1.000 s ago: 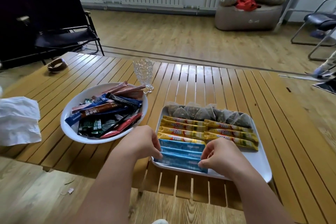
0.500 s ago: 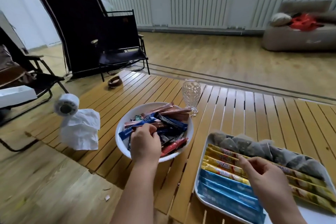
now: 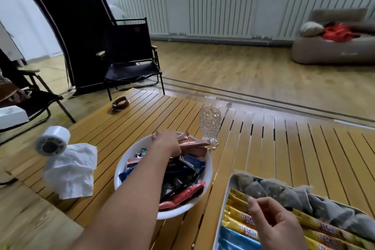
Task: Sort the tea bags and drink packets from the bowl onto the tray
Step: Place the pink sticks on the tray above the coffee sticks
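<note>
Left hand (image 3: 167,141), at the tray edge a second ago, now grasps rose-gold stick packets (image 3: 192,145) in the white round bowl (image 3: 208,170) at frame centre, next pick starting; right hand (image 3: 274,219) hovers loosely curled, empty, over the white rectangular tray (image 3: 223,221) lower right.

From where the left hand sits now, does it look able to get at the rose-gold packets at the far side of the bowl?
Probably yes. The left hand is already over the far side of the bowl, right at the rose-gold packets, which lie on top of the pile. The glass stands outside the rim, clear of the approach.
</note>
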The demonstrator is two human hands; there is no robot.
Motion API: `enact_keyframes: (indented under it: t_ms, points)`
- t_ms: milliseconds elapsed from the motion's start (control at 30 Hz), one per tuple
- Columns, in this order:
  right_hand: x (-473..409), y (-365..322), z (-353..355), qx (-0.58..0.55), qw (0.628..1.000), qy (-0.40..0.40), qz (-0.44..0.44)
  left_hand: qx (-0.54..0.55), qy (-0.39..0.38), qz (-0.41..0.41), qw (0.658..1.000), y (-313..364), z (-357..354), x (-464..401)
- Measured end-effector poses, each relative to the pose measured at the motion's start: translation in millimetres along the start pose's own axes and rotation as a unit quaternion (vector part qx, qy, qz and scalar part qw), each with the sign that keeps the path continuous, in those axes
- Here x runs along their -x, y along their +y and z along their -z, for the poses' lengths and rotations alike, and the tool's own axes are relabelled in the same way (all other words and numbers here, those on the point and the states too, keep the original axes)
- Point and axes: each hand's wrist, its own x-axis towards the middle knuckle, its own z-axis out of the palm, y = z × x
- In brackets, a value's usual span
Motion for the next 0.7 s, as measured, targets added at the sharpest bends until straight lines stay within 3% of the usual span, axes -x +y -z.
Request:
enact_keyframes:
  t_ms: [67,133,200,333,500,700]
  points:
    - [-2,3,-2,-0.003,1.000,-0.008,0.001,0.010,-0.104,-0.026,0.994,0,1,-13]
    - [-3,6,-3,0.000,1.000,-0.007,0.009,0.013,-0.136,-0.099,0.986,-2,1,-21]
    - [-4,8,-4,0.010,1.000,-0.004,0.018,-0.022,-0.114,-0.186,0.976,-3,-2,-25]
    - [-1,7,-9,0.020,0.999,-0.002,0.031,-0.053,-0.049,-0.285,0.956,-10,-14,-26]
    - [2,1,-11,0.006,0.999,-0.006,0.035,0.132,0.029,-0.254,0.958,-32,-8,-18]
    - [8,-6,-3,-0.034,0.999,-0.013,0.019,0.327,0.137,-0.262,0.898,-45,27,23]
